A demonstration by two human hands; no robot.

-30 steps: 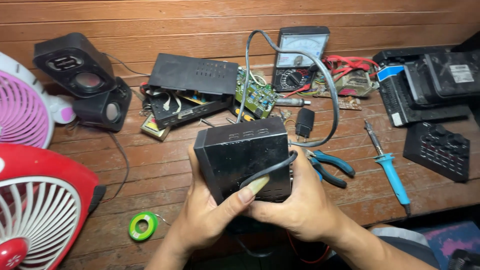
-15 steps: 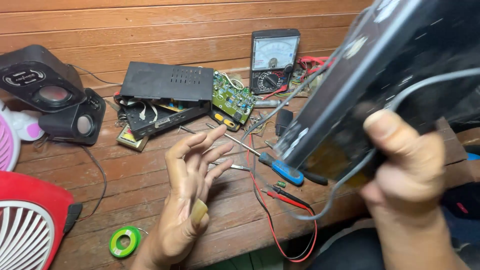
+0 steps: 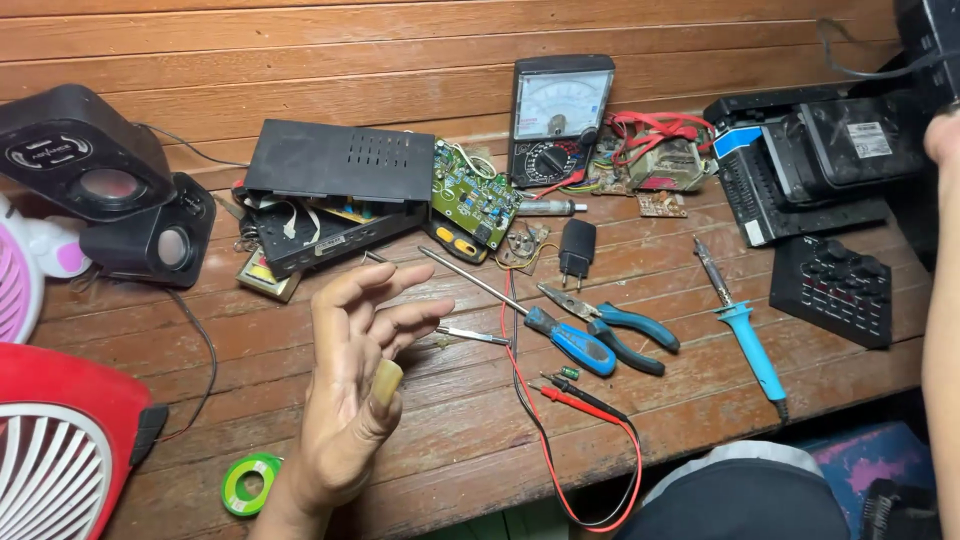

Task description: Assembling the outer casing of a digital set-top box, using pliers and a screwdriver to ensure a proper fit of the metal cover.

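Overhead, bare left hand (image 3: 350,390), ridged planks (image 3: 700,420)

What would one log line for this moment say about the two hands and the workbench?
left hand: open, empty, above wooden bench | right hand: at frame edge, grip unclear | nearby: blue-handled screwdriver, pliers, green tape roll

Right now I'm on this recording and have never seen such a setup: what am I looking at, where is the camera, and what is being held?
This is one view from a camera worn on a person's head, looking down at a wooden bench. There is no machine, only bare hands. The left hand hovers open above the planks, holding nothing. The right hand is at the frame's edge beside a black box; its grip is cut off. On the bench lie an opened black case, a green circuit board, a meter, pliers, a blue screwdriver and a blue soldering iron.
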